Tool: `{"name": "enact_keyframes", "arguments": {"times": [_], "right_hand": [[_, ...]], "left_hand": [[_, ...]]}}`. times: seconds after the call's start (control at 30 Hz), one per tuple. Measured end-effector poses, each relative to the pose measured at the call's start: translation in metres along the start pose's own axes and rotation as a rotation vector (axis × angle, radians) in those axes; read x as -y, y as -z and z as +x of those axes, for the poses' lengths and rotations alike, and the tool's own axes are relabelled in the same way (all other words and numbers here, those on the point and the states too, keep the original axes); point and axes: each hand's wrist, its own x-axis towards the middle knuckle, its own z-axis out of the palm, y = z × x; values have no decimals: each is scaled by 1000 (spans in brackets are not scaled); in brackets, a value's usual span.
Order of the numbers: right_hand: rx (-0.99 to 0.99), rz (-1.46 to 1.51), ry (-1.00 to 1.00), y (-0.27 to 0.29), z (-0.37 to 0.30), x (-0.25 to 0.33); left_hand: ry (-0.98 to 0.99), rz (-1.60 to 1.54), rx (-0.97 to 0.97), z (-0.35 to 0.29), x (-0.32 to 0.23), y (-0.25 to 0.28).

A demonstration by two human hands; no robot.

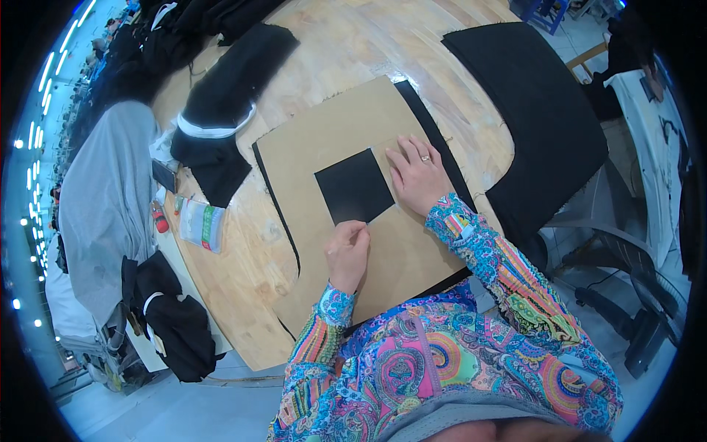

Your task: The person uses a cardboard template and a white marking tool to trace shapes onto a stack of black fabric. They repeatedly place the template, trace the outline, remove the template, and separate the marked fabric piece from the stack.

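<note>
A tan card pattern point(302, 140) lies on black cloth point(455, 166), whose edges show along its sides. In the card's middle is a black square point(355, 188); whether it is a cut-out window or a piece laid on top, I cannot tell. My left hand point(347, 254) is closed in a pinch at the square's near edge. What its fingertips hold, if anything, is too small to make out. My right hand point(418, 175) rests flat on the card, fingers stretched out, just right of the square.
A stack of black cut cloth point(541, 118) lies at the right of the wooden table point(353, 51). On the left are black cloth with a white band point(221, 131), a plastic packet point(201, 225), a small red object point(160, 217) and draped grey cloth point(110, 214). A dark chair point(626, 258) stands right.
</note>
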Motion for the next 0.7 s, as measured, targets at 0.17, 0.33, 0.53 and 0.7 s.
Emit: {"name": "enact_keyframes", "arguments": {"times": [0.17,0.33,0.53,0.7], "right_hand": [[-1,-11,2,2,0,-1],[-16,-54,22,0,-1,-3],[-13,-75,24,-1,1,1],[12,-72,8,-1,1,3]], "left_hand": [[103,-159,-4,5,-10,1],[48,-358,-64,66,-36,-13],[82,-255,-76,120,-28,-48],[23,-167,-146,118,-21,-55]]}}
